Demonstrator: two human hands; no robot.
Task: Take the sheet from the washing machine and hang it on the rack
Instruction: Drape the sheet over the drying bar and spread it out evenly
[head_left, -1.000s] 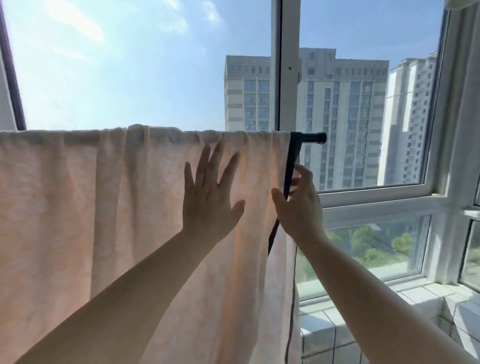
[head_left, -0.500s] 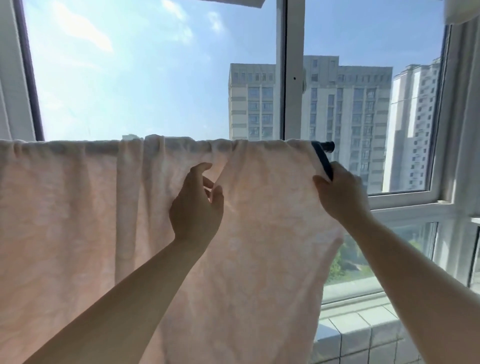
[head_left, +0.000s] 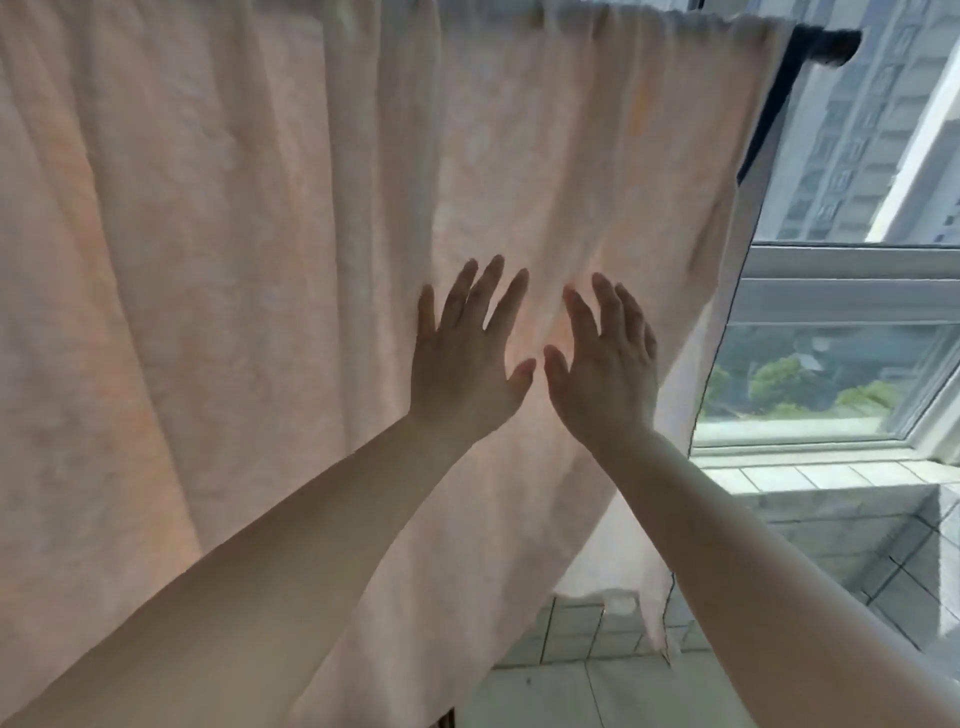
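Hanging nearly done: pale peach cotton sheet (head_left: 260, 260) drapes black rack bar (head_left: 831, 41); left hand (head_left: 467, 364) and right hand (head_left: 605, 374), fingers spread flat, smooth it; only creases left.

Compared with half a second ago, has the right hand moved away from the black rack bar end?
Yes. The right hand left the black rack bar end; now it lies lower and further left, open on the pale pink sheet.

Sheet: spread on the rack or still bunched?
Mostly spread: the sheet drapes over the rack bar, with vertical folds left; both hands lie flat against it.
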